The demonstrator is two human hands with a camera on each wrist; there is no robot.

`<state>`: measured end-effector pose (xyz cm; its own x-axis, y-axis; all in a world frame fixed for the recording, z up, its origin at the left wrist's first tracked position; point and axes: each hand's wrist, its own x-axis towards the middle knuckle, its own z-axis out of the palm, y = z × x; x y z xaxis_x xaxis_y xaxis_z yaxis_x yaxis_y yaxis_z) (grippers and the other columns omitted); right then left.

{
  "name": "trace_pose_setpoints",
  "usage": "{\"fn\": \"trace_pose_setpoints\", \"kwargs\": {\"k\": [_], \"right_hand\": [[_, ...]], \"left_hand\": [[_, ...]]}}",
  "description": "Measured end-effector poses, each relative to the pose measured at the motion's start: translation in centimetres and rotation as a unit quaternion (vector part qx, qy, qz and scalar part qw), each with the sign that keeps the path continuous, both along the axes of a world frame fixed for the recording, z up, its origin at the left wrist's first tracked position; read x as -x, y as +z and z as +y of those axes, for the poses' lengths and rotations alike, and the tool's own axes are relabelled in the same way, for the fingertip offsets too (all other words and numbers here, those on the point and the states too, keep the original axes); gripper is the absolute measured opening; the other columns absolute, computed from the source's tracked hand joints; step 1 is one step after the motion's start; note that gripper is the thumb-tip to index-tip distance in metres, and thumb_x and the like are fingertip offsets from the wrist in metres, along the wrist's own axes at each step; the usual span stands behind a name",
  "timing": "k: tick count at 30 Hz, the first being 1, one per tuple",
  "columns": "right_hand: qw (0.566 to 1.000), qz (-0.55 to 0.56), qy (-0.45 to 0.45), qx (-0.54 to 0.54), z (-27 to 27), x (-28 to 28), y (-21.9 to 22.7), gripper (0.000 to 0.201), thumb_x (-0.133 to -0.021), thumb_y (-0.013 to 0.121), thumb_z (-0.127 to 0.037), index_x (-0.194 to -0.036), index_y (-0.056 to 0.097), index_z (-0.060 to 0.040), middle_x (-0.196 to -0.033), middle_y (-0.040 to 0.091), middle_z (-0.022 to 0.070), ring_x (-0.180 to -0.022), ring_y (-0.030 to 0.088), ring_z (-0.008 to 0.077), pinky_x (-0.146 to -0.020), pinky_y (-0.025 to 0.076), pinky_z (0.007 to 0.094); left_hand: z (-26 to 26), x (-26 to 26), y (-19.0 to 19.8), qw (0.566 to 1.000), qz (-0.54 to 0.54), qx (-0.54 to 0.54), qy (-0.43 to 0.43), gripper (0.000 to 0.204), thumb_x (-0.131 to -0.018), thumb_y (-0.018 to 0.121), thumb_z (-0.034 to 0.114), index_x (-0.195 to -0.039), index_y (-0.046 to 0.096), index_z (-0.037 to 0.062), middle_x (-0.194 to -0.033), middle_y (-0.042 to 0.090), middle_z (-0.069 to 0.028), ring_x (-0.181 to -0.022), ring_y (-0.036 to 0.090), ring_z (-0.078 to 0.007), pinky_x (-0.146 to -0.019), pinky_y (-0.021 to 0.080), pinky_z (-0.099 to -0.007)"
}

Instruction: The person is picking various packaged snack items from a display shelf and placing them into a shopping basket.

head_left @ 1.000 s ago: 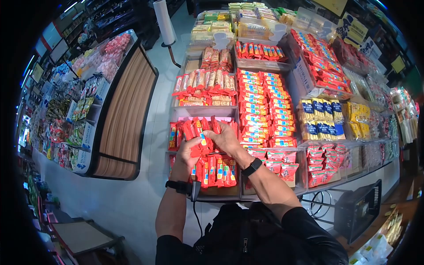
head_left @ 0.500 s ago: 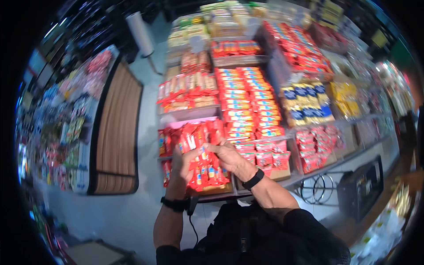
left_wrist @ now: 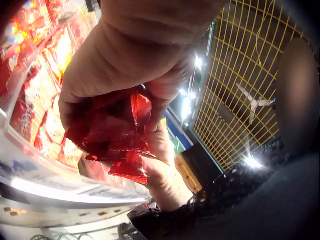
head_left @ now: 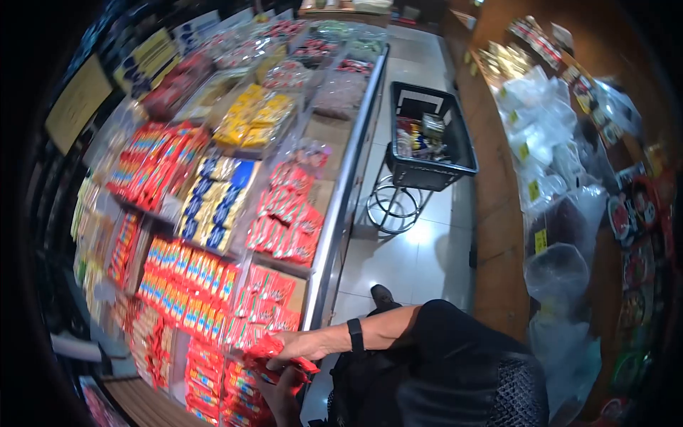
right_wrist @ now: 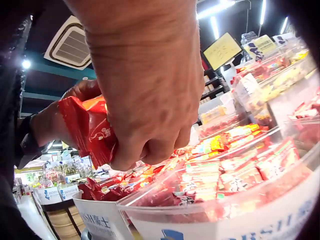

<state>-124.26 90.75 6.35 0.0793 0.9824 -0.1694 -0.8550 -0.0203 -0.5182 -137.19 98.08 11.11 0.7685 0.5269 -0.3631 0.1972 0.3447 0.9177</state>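
Observation:
Both hands hold a bundle of red snack packets (head_left: 265,347) close to the body, at the front edge of the display. In the head view my right hand (head_left: 304,346) grips the bundle from above, and my left hand (head_left: 279,393) is around it from below. The left wrist view shows the left fingers (left_wrist: 125,65) curled round the shiny red wrappers (left_wrist: 107,132), with the right hand (left_wrist: 161,167) on the far side. Jagged wrapper ends stick out between the hands. In the right wrist view the right hand (right_wrist: 145,100) covers part of the packets (right_wrist: 92,127).
Divided bins hold red-and-yellow packets (head_left: 188,288), red triangular bags (head_left: 284,220) and yellow packs (head_left: 256,114). A black basket (head_left: 434,174) with goods stands on a round-based stand in the aisle. Along the right runs a wooden shelf (head_left: 445,235) with clear plastic bags (head_left: 548,178).
The head view has swung right, bringing the aisle and basket to the middle. The hands have lifted the red packets away from their bin and toward the body.

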Motion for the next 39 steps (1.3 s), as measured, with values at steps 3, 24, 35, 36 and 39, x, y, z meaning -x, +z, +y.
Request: {"fn": "trace_pose_setpoints", "kwargs": {"k": [3, 24, 35, 36, 39], "right_hand": [[0.997, 0.02, -0.069, 0.017, -4.9, -1.5, 0.1, 0.039, -0.084, 0.067, 0.0, -0.121, 0.054, -0.0051, -0.104, 0.064, 0.0069, -0.093, 0.063, 0.0135, -0.077, 0.055, 0.0285], [0.935, -0.11, -0.33, 0.07, -41.0, -21.9, 0.6, 0.061, -0.072, 0.077, -0.021, -0.124, 0.05, -0.0021, -0.101, 0.058, 0.0031, -0.09, 0.057, 0.0101, -0.081, 0.049, 0.0274], [0.893, -0.065, -0.424, 0.134, -45.0, -29.3, -0.1, 0.036, -0.076, 0.072, -0.006, -0.109, 0.057, -0.0036, -0.093, 0.061, 0.0016, -0.081, 0.059, 0.0083, -0.073, 0.052, 0.0259], [0.887, -0.063, -0.433, 0.149, -45.0, -29.9, -0.1, 0.035, -0.076, 0.072, -0.005, -0.108, 0.058, -0.0033, -0.093, 0.061, 0.0017, -0.081, 0.06, 0.0082, -0.073, 0.052, 0.0261], [0.883, -0.061, -0.424, 0.194, -44.8, -32.1, 1.1, 0.04, -0.075, 0.075, -0.005, -0.111, 0.059, -0.0009, -0.102, 0.063, 0.0044, -0.091, 0.061, 0.0114, -0.081, 0.052, 0.0288]], "left_hand": [[-1.6, -2.3, -2.8, 0.997, 0.032, 0.026, -0.059, 0.075, -0.07, 0.062, -0.007, -0.137, 0.03, 0.0017, -0.113, 0.055, -0.0172, -0.094, 0.062, -0.0269, -0.078, 0.054, -0.0361], [-34.2, -29.9, -0.9, 0.921, 0.039, 0.003, -0.388, 0.076, -0.072, 0.066, -0.002, -0.132, 0.018, 0.0007, -0.121, 0.045, -0.0191, -0.106, 0.058, -0.0266, -0.081, 0.055, -0.0368], [-36.4, -40.1, -5.0, 0.861, 0.044, 0.002, -0.507, 0.09, -0.076, 0.072, 0.007, -0.143, 0.013, 0.0079, -0.127, 0.042, -0.0133, -0.114, 0.052, -0.0235, -0.091, 0.051, -0.0364], [-36.1, -41.1, -5.2, 0.853, 0.03, 0.003, -0.521, 0.09, -0.076, 0.072, 0.007, -0.143, 0.013, 0.0078, -0.127, 0.042, -0.013, -0.114, 0.052, -0.0231, -0.091, 0.051, -0.0363], [-34.8, -44.2, -5.0, 0.819, 0.043, 0.018, -0.572, 0.091, -0.077, 0.075, 0.012, -0.143, 0.012, 0.0032, -0.129, 0.041, -0.0124, -0.12, 0.047, -0.0214, -0.099, 0.044, -0.0355]]}}
